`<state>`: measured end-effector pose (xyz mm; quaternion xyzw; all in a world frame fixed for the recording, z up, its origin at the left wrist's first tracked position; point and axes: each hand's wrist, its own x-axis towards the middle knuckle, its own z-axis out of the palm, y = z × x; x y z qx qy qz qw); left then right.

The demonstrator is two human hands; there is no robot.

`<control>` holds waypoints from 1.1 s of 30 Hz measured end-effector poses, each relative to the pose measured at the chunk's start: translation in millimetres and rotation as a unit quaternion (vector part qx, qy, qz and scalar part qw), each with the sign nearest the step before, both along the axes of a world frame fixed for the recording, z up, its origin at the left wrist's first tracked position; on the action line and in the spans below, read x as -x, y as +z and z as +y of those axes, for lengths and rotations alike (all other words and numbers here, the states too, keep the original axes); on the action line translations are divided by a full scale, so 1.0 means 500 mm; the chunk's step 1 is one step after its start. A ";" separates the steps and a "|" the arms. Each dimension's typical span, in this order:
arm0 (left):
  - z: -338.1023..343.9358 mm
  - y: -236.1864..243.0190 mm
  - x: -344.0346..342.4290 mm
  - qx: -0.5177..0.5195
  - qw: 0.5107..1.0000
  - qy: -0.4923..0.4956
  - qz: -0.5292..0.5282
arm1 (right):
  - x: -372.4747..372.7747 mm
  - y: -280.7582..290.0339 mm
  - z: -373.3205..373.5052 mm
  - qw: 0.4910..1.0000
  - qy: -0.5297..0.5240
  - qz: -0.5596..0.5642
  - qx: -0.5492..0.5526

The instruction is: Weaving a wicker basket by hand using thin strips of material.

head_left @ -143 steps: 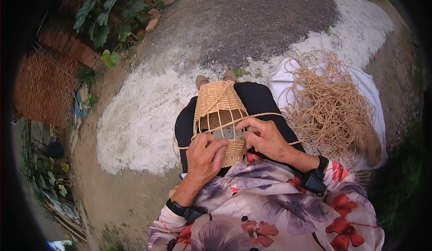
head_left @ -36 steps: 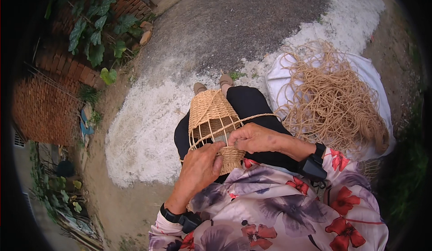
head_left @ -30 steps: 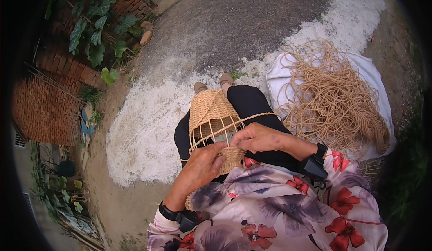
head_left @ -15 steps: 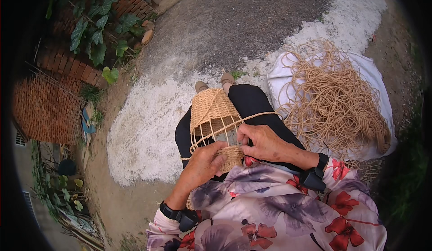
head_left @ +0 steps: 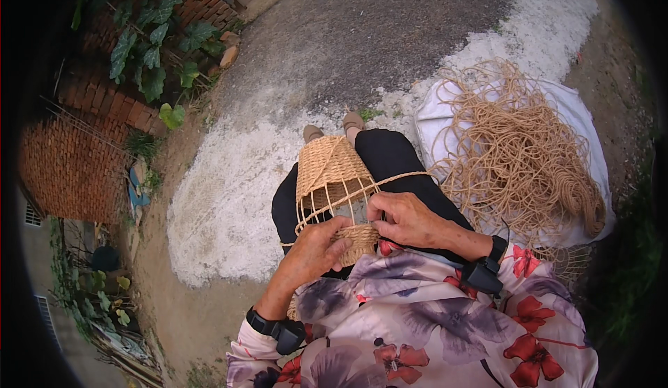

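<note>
A half-woven straw basket lies across my lap between my black-trousered legs. Its far part is densely woven; bare ribs span a gap to a narrower woven band close to my body. My left hand grips this band at its left side, thumb on top. At the right end of the band my right hand has its fingers bent in against the ribs; its fingertips are partly hidden. A twisted straw cord slants across the ribs and runs off right above my right hand.
On the right, a big tangled heap of straw cord lies on a white sack. Brick walls and leafy plants line the left. Pale, rough concrete surrounds my feet.
Almost nothing differs. The basket and both hands sit a few pixels further right, as does the whole scene; the fingers stay at the same places on the basket.
</note>
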<state>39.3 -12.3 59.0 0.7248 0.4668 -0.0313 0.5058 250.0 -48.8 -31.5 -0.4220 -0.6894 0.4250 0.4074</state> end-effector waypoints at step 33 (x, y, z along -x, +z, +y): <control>0.056 -0.061 0.030 0.179 0.977 0.099 -0.061 | 0.031 -0.016 0.004 0.996 -0.052 -0.019 -0.068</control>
